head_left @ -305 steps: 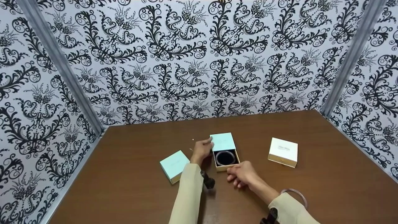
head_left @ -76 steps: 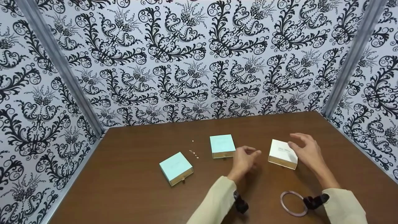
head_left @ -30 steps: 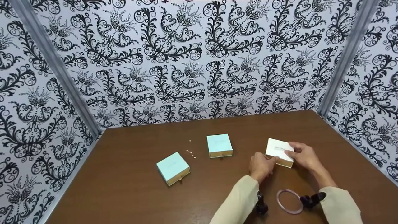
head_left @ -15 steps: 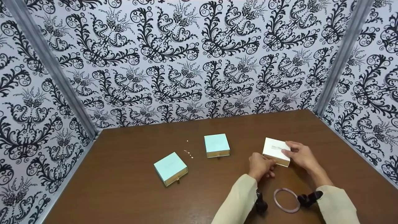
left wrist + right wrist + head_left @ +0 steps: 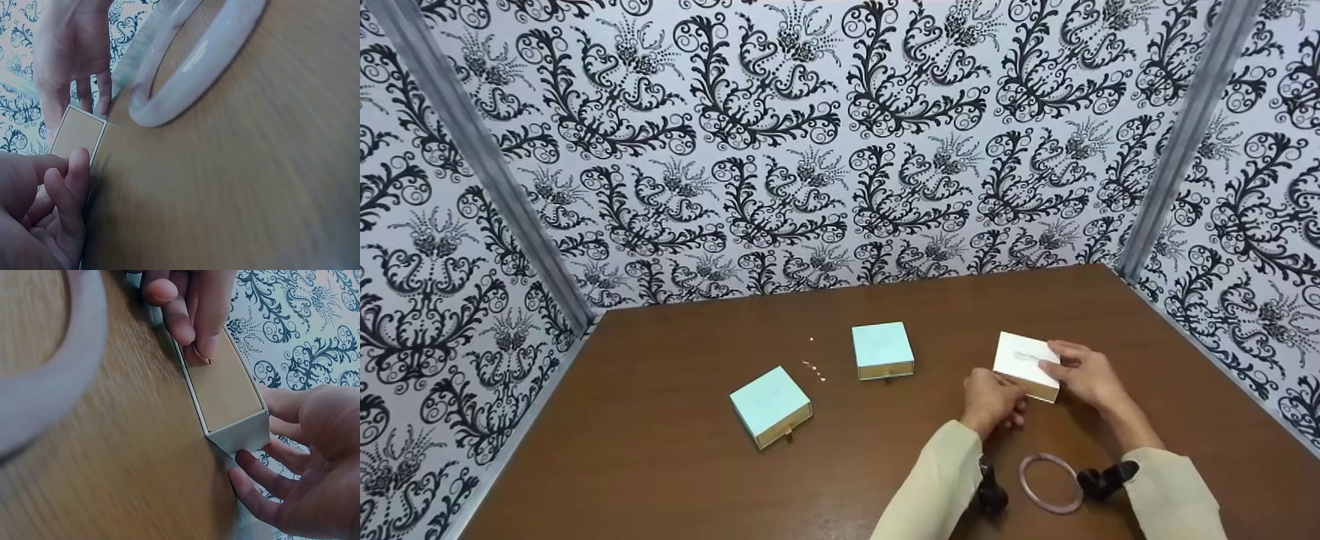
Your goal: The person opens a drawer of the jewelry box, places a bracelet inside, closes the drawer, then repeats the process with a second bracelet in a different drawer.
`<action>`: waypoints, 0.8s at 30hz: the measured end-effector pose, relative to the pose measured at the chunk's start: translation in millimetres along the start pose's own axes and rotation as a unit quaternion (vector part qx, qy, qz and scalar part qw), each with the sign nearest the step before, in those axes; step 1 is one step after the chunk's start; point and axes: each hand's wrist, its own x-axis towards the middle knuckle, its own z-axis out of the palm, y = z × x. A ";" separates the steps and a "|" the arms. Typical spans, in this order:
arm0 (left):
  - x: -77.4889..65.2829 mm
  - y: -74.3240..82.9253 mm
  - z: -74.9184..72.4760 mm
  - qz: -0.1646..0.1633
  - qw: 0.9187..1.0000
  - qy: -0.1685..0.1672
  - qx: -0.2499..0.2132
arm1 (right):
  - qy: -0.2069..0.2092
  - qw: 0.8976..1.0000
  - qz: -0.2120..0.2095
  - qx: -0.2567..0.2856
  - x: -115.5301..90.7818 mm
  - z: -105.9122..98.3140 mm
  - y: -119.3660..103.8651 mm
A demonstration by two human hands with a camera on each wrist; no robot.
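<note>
A small white drawer box (image 5: 1026, 364) with a tan front lies on the brown table at the right, its drawer closed. My left hand (image 5: 988, 400) is at its front. In the right wrist view, that hand's thumb and forefinger pinch the small pull tab (image 5: 205, 360) on the tan drawer front (image 5: 228, 391). My right hand (image 5: 1091, 377) grips the box from its right side, thumb on the top in the head view. Nearer the table's front, between my wrists, lies a pale lilac bangle (image 5: 1059, 511), also large in the left wrist view.
Two closed mint drawer boxes stand left of the hands, one box (image 5: 883, 349) at the middle and an angled box (image 5: 771, 405) farther left. Small pale bits (image 5: 814, 369) lie between them. Patterned walls (image 5: 780, 165) bound the table's back and sides.
Ten seconds ago both hands were at the middle mint box, its drawer out with a bangle inside; that box is now closed. Both hands moved right to the white box and took hold.
</note>
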 end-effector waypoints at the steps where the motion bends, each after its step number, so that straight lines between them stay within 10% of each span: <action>1: -0.4 0.1 -0.3 0.002 1.000 0.001 0.002 | 0.001 1.000 0.000 0.001 -0.1 0.3 0.2; 24: -4.5 -2.4 2.6 0.000 1.000 0.006 0.014 | 0.001 1.000 0.003 -0.001 -2.7 -0.6 -0.7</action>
